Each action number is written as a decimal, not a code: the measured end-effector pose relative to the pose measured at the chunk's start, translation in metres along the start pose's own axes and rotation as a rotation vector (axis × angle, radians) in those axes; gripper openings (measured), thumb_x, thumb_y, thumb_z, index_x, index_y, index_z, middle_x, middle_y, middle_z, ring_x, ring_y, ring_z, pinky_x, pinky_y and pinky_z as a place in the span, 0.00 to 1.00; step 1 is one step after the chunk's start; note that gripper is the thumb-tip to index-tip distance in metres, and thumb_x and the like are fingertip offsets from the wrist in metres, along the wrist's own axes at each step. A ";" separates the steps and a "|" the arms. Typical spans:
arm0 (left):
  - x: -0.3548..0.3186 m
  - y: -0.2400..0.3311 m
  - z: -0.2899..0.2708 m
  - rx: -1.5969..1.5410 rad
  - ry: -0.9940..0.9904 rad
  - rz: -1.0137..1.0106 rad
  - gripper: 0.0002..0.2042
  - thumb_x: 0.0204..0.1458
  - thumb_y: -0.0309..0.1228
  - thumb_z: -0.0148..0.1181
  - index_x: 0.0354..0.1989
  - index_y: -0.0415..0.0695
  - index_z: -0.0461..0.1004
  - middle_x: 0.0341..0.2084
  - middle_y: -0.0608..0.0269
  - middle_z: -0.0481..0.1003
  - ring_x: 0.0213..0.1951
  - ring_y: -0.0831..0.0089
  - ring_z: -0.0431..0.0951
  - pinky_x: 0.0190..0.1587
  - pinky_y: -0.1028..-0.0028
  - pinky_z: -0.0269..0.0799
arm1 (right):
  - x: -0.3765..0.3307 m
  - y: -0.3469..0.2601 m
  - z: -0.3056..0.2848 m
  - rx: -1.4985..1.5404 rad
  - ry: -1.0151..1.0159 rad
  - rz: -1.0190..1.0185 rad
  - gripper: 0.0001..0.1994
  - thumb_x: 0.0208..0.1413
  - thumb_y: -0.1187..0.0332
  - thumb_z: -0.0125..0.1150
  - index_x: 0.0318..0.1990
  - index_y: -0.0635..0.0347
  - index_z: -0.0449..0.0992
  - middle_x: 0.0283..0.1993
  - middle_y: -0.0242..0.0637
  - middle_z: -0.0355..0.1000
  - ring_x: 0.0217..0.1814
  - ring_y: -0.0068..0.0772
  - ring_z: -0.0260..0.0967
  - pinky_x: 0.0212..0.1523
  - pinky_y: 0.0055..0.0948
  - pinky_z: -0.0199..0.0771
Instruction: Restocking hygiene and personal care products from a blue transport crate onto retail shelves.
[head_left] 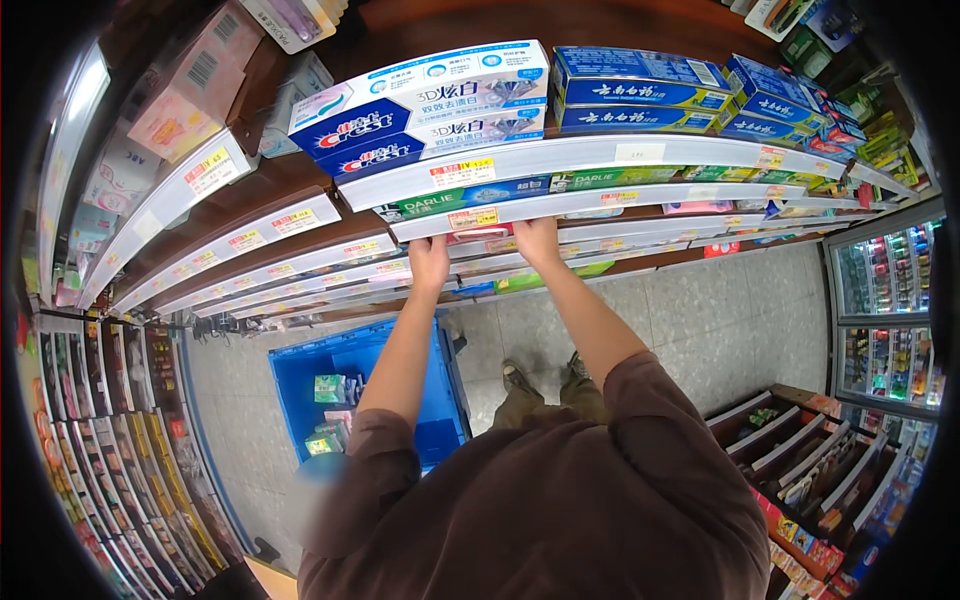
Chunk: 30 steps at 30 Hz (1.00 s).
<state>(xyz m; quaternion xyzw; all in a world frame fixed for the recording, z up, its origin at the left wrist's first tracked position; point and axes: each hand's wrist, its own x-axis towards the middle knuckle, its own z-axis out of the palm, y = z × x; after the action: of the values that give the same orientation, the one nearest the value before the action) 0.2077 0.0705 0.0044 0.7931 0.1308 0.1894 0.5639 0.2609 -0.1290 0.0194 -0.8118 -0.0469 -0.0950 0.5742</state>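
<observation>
A red package (482, 234) lies on a shelf level of the store rack, between the two hands and just under a white shelf edge (550, 208). The left hand (430, 260) is at its left end and the right hand (537, 241) is at its right end, both with the arms stretched forward. The fingertips go in below the edge, so I cannot tell whether the grip of either hand is closed on the package or only touches it.

On the level directly above lie flat green boxes (425, 206). Higher, on the top level, there are two large white and blue boxes (420, 100), one upon the other, and to the right of them stacked blue boxes (640, 92). Below the left forearm, a blue crate (283, 385) stands on the grey tiled floor (700, 300), with several small packages (329, 388) inside. At the far right is a glass-door fridge (885, 322) with bottles.
</observation>
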 end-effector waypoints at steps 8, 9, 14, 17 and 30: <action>0.007 0.022 0.001 0.309 0.007 0.006 0.18 0.61 0.40 0.50 0.48 0.38 0.76 0.44 0.37 0.77 0.50 0.40 0.75 0.50 0.58 0.71 | 0.022 -0.002 0.002 -0.412 -0.066 -0.218 0.16 0.58 0.60 0.56 0.48 0.61 0.77 0.50 0.54 0.74 0.54 0.59 0.70 0.54 0.50 0.69; 0.005 0.024 0.000 0.311 0.006 -0.008 0.18 0.61 0.41 0.51 0.47 0.38 0.76 0.43 0.37 0.77 0.48 0.40 0.75 0.49 0.57 0.71 | 0.021 -0.002 0.002 -0.394 -0.065 -0.233 0.16 0.58 0.60 0.56 0.48 0.61 0.77 0.51 0.54 0.73 0.55 0.59 0.69 0.55 0.50 0.68; 0.003 0.033 0.003 0.400 0.018 -0.019 0.18 0.60 0.42 0.52 0.44 0.38 0.78 0.40 0.37 0.78 0.44 0.39 0.77 0.45 0.54 0.72 | 0.025 -0.001 0.003 -0.444 -0.109 -0.278 0.17 0.58 0.59 0.56 0.48 0.60 0.76 0.52 0.54 0.73 0.56 0.58 0.68 0.57 0.50 0.67; 0.000 0.044 0.003 0.359 0.032 -0.047 0.19 0.60 0.43 0.53 0.43 0.37 0.78 0.39 0.36 0.78 0.44 0.39 0.77 0.46 0.55 0.72 | 0.020 -0.006 -0.003 -0.360 -0.111 -0.181 0.16 0.57 0.61 0.58 0.49 0.60 0.76 0.52 0.54 0.73 0.55 0.59 0.69 0.56 0.48 0.68; -0.059 0.008 -0.030 0.139 0.007 -0.032 0.16 0.61 0.33 0.57 0.53 0.35 0.70 0.41 0.55 0.78 0.44 0.71 0.77 0.50 0.73 0.70 | -0.196 0.039 -0.113 -0.169 -0.254 0.122 0.25 0.53 0.66 0.66 0.56 0.62 0.66 0.43 0.44 0.76 0.37 0.40 0.76 0.40 0.34 0.76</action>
<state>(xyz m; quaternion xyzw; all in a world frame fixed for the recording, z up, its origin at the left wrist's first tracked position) 0.1410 0.0684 0.0118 0.8276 0.1584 0.1736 0.5098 0.0648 -0.2418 -0.0209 -0.8640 -0.0619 0.0399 0.4982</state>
